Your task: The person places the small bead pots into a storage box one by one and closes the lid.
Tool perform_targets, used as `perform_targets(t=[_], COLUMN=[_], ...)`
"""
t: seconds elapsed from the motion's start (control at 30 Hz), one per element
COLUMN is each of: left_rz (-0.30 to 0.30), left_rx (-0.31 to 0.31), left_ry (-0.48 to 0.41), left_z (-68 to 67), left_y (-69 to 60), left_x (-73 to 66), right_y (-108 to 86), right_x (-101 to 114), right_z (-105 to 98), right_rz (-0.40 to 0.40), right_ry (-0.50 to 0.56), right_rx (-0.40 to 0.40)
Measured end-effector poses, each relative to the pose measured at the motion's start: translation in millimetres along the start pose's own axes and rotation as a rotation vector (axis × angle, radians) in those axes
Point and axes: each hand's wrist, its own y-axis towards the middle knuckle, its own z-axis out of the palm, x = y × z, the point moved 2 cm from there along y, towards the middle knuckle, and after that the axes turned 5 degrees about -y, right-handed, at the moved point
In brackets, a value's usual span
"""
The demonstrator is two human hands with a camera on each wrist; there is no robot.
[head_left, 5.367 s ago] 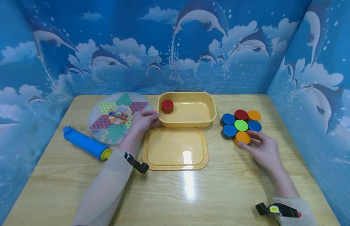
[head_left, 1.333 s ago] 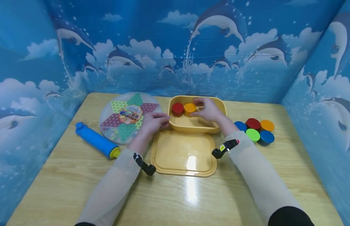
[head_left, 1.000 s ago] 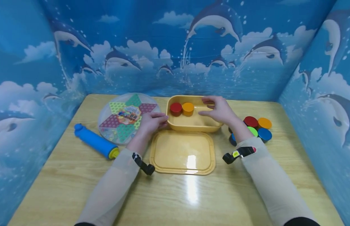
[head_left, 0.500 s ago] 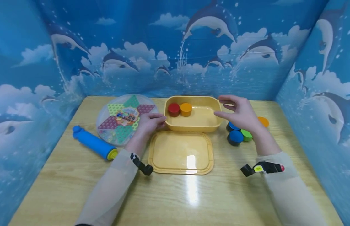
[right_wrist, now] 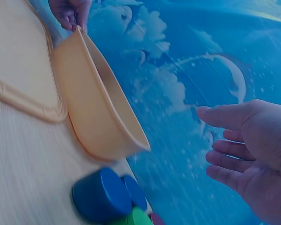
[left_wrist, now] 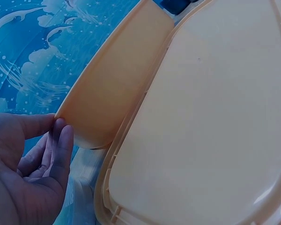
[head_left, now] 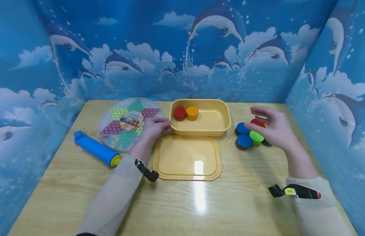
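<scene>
The yellow box (head_left: 200, 128) holds a red disc (head_left: 179, 113) and an orange disc (head_left: 192, 113) side by side at its left end. My left hand (head_left: 154, 129) pinches the box's left rim; in the left wrist view, thumb and fingers (left_wrist: 62, 136) meet at that corner. Above the group of discs at the right hovers my right hand (head_left: 275, 129), fingers apart, holding nothing. Below it are two blue discs (head_left: 244, 141), a green disc (head_left: 256, 137) and a red disc (head_left: 258, 122), with an orange one and a dark-sided one mostly hidden.
A yellow lid (head_left: 187, 158) lies in front of the box. To the left are a round star-patterned game board (head_left: 130, 123) and a blue cylinder with a yellow end (head_left: 97, 149). Dolphin-printed curtains (head_left: 182, 49) stand behind the table and at both sides.
The orange disc went from the near right group into the box beside the red one. My right hand let it go and moved back right over the discs; my left hand stayed at the rim.
</scene>
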Motion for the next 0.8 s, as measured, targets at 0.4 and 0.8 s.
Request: perform_targets(t=[0.4, 0.8], left_rz=[-0.001, -0.002], left_rx=[-0.006, -0.006], left_ry=[0.036, 0.044], left_z=[-1.7, -0.6], left_y=[2.6, 0.4], left_x=[1.4, 0.6], right_y=[-30.8, -52.9], right_x=[-54.6, -105.3], right_z=[-25.7, -17.4], right_rz=[0.142, 0.295], right_ry=[-0.083, -0.147], right_rx=[-0.077, -0.086])
